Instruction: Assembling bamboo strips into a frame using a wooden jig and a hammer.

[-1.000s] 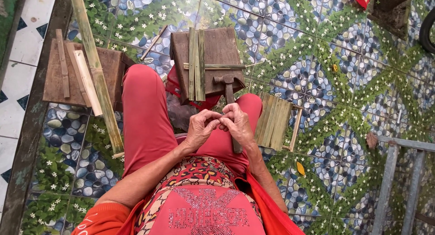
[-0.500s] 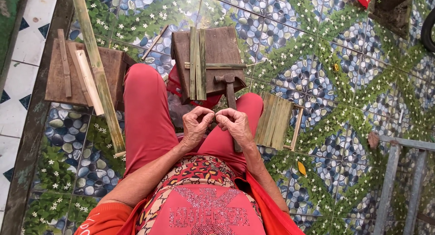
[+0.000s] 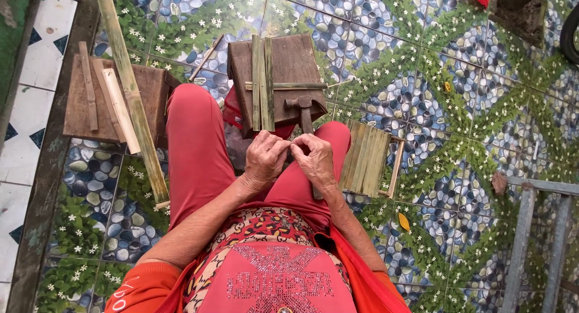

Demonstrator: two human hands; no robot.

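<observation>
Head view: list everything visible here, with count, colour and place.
Wooden block: one, brown, ahead of the knees.
Bamboo strips: several, greenish, lying on that block.
Hammer: one, dark, on the block's near edge.
Second block: one, brown, far left, with sticks on it.
Bamboo pole: one, pale green, leaning across the second block.
Slat bundle: one, tan, by the right knee.
Tiled floor: blue pebble and green leaf pattern.
Metal frame: grey, lower right.
Left hand and right hand: fingertips together over the lap; anything pinched is hidden.
</observation>
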